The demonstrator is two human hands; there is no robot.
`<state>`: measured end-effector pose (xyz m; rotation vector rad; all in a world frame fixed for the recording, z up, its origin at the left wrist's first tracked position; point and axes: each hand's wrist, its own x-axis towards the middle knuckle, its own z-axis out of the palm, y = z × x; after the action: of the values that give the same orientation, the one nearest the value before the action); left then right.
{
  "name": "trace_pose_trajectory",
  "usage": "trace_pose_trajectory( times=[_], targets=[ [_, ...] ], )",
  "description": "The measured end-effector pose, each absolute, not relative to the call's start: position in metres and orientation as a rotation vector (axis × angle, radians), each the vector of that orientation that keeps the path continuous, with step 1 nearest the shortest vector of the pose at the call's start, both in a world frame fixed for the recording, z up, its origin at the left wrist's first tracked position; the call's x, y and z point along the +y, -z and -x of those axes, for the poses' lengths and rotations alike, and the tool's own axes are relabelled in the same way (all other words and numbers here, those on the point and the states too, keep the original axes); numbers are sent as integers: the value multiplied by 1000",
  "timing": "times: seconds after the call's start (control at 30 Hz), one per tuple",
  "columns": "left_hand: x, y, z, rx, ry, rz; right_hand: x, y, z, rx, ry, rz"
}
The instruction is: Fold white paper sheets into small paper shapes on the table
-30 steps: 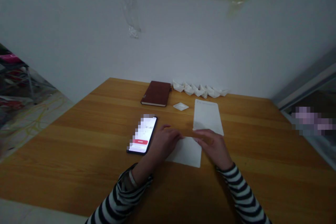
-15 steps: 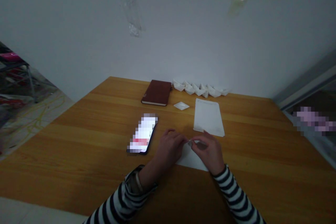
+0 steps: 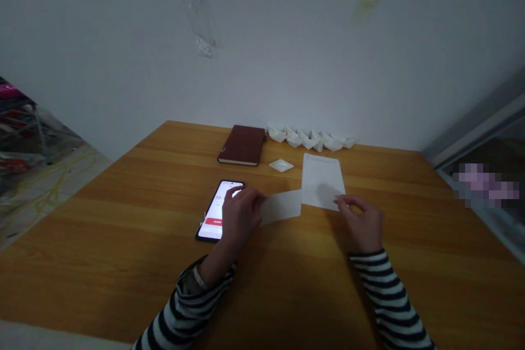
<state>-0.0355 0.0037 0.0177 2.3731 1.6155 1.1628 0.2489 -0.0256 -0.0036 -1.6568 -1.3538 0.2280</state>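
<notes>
My left hand (image 3: 241, 213) pinches the left end of a white folded sheet of paper (image 3: 283, 206), held just above the wooden table (image 3: 123, 229). It hovers over a lit phone (image 3: 217, 210) lying to the left. My right hand (image 3: 363, 224) rests near the lower right corner of a stack of white paper (image 3: 322, 180), fingers curled, apart from the folded sheet. Both sleeves are black-and-white striped.
A dark red notebook (image 3: 243, 145) lies at the far side of the table. Beside it stands a row of several white folded paper boats (image 3: 311, 139) against the wall. One small flat folded piece (image 3: 281, 164) lies in front of them.
Both hands were together folding the sheet close in front. Now the left hand has carried the sheet up and left, and the right hand has let go and moved right toward the stack.
</notes>
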Motion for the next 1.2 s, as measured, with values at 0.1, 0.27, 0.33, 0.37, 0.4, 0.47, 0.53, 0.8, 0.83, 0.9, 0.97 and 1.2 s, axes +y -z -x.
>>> trace_pose_trajectory(
  times=[0.1, 0.27, 0.33, 0.37, 0.4, 0.47, 0.53, 0.8, 0.83, 0.9, 0.97, 1.2],
  targets=[
    [-2, -16, 28, 1492, -1068, -2436, -29, -5, -227, -1563, -195, 1394],
    [-18, -9, 9, 1310, -940, -2534, -41, -11, -179, -1871, -211, 1211],
    [-21, -8, 6, 1291, -926, -2550, -43, -11, -170, -1887, -207, 1224],
    [-23, -9, 5, 1289, -925, -2554, -44, -10, -168, -1881, -206, 1239],
    [-23, -9, 5, 1288, -927, -2556, -43, -10, -167, -1871, -204, 1255],
    [-23, -11, 7, 1288, -944, -2551, -42, -7, -170, -1851, -195, 1284],
    [-20, -13, 11, 1308, -993, -2540, -38, -4, -179, -1806, -184, 1319],
    [1, -24, 38, 1724, -1452, -2341, -24, -4, -248, -1232, -153, 1651],
    [0, -25, 38, 1738, -1511, -2332, -25, -7, -244, -1211, -218, 1626],
    [-4, -25, 33, 1671, -1566, -2386, -30, -11, -222, -1262, -520, 1489],
    [-11, -22, 25, 1485, -1502, -2527, -36, -13, -192, -1272, -847, 1304],
    [-30, -12, -5, 647, -816, -2821, -46, -2, -156, -1194, -1005, 1307]
  ],
)
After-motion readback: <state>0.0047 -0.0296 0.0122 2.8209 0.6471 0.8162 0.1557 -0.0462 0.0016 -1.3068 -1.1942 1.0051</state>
